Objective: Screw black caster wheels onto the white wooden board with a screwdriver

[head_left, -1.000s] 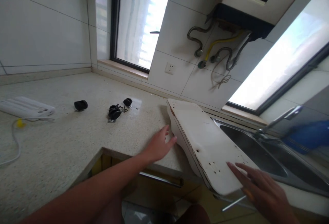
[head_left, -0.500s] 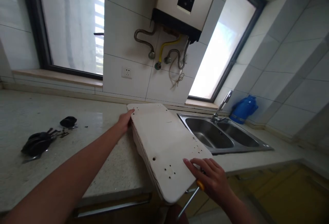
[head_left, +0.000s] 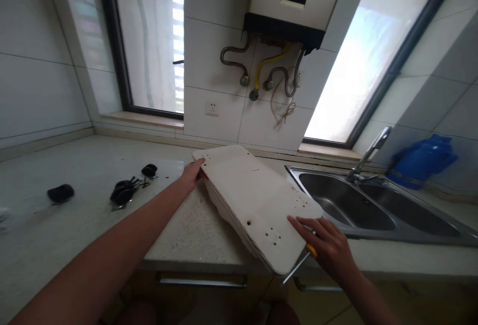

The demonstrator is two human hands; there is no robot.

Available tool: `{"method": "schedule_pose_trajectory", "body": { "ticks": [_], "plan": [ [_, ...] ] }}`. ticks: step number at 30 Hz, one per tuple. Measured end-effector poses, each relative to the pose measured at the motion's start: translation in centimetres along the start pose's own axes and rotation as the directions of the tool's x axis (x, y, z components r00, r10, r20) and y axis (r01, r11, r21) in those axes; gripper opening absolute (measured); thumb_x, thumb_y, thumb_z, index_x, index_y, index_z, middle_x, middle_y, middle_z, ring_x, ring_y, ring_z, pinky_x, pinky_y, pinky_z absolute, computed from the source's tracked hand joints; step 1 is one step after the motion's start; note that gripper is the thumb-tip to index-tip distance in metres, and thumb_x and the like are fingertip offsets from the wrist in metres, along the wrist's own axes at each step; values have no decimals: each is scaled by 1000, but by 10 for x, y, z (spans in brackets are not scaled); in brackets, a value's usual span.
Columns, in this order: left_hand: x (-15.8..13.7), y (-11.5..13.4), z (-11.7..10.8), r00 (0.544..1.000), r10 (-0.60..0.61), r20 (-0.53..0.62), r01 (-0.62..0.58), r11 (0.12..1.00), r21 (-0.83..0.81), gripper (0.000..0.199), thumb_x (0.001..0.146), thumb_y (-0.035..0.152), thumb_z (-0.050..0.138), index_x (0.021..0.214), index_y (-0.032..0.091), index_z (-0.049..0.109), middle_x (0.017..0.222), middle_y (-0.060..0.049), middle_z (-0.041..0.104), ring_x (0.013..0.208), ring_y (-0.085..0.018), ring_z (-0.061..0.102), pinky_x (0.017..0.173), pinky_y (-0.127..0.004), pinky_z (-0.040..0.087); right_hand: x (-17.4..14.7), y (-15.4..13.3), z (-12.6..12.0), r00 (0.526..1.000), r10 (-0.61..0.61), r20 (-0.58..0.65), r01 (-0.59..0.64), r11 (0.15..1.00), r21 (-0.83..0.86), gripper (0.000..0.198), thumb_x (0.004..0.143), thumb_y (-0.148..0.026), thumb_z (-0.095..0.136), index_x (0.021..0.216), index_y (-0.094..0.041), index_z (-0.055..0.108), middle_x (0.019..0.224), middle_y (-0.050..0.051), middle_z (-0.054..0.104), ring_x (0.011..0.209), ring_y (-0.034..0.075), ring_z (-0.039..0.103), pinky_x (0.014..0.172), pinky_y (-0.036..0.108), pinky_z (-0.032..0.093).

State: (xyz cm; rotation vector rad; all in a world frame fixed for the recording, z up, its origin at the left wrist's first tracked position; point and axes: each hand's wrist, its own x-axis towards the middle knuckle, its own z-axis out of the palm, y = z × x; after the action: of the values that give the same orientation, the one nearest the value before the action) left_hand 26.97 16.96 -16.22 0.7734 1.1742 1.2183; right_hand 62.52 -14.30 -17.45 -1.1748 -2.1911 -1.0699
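Observation:
A white board (head_left: 254, 198) with small drilled holes lies tilted on the speckled counter (head_left: 89, 215), its near end jutting past the counter's front edge. My left hand (head_left: 193, 173) grips its far left corner. My right hand (head_left: 328, 248) rests on the near right edge of the board, fingers spread on top, and holds a screwdriver (head_left: 300, 263) with a yellow handle and a metal shaft that pokes out below the board.
Black caster wheels (head_left: 125, 191) and another black piece (head_left: 60, 193) lie on the counter to the left. A steel double sink (head_left: 373, 210) with a tap (head_left: 368, 156) sits to the right, with a blue jug (head_left: 423, 161) behind it. A water heater (head_left: 295, 1) hangs on the tiled wall.
The view swung right, then partly back left. My left hand went from the board's side to gripping its far corner. My right hand stays on the near edge with the screwdriver.

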Motion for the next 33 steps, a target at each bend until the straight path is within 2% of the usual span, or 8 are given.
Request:
{"method": "schedule_pose_trajectory", "body": {
  "ticks": [7, 15, 17, 22, 24, 26, 30, 33],
  "plan": [
    [-37, -3, -62, 996, 68, -63, -63, 995, 78, 44, 109, 42, 76, 145, 19, 69, 147, -13, 71, 124, -30, 74, 104, -52, 66, -2, 41, 24, 1000, -5, 11, 6, 995, -99, 90, 109, -6, 59, 184, -40, 23, 129, 7, 78, 100, 23, 69, 90, 35, 56],
    [-90, -25, -97, 994, 108, -14, -106, 992, 62, 42, 109, 42, 76, 144, 20, 70, 147, -13, 71, 124, -29, 74, 104, -52, 66, -32, 80, 42, 992, 90, 90, -68, 973, -221, 88, 109, -16, 49, 185, -43, 13, 151, 14, 70, 107, 29, 73, 90, 42, 58],
    [-100, -31, -102, 994, 109, 9, -110, 992, 57, 40, 109, 42, 76, 143, 21, 71, 147, -13, 71, 125, -29, 74, 105, -51, 66, -45, 88, 42, 986, 128, 108, -100, 968, -232, 83, 110, -22, 49, 184, -43, 20, 153, 14, 70, 109, 31, 73, 92, 45, 58],
    [-114, -37, -112, 992, 103, 75, -109, 990, 93, 34, 111, 41, 74, 139, 23, 73, 147, -13, 71, 124, -27, 74, 105, -48, 66, -77, 99, 31, 967, 204, 153, -164, 957, -240, 61, 108, -27, 55, 167, -38, 57, 151, 16, 72, 107, 32, 75, 89, 47, 58],
    [-115, -36, -120, 991, 103, 86, -113, 985, 132, 34, 111, 42, 74, 139, 23, 73, 145, -13, 72, 122, -27, 74, 104, -47, 66, -87, 97, 28, 968, 201, 148, -165, 960, -227, 56, 106, -23, 56, 161, -35, 63, 147, 18, 74, 107, 33, 75, 87, 46, 57],
    [-115, -32, -130, 989, 123, 76, -136, 972, 191, 38, 110, 43, 75, 140, 20, 72, 142, -13, 73, 120, -27, 75, 102, -49, 67, -95, 92, 28, 970, 203, 134, -173, 962, -210, 60, 104, -20, 55, 162, -33, 58, 145, 19, 74, 108, 34, 76, 86, 47, 56],
    [-111, -12, -161, 959, 284, 2, -260, 874, 411, 35, 108, 40, 77, 136, 18, 72, 136, -11, 75, 117, -27, 75, 102, -50, 65, -99, 78, 37, 962, 249, 116, -227, 959, -171, 77, 99, -17, 52, 174, -32, 39, 147, 21, 71, 112, 39, 74, 89, 52, 56],
    [-100, 12, -185, 878, 479, -8, -368, 685, 628, 32, 100, 28, 77, 131, 20, 77, 140, -15, 73, 137, -36, 67, 120, -52, 54, -95, 71, 45, 949, 290, 127, -273, 952, -138, 78, 99, -21, 57, 174, -29, 39, 147, 23, 69, 116, 42, 71, 92, 54, 54]
  ]
}}
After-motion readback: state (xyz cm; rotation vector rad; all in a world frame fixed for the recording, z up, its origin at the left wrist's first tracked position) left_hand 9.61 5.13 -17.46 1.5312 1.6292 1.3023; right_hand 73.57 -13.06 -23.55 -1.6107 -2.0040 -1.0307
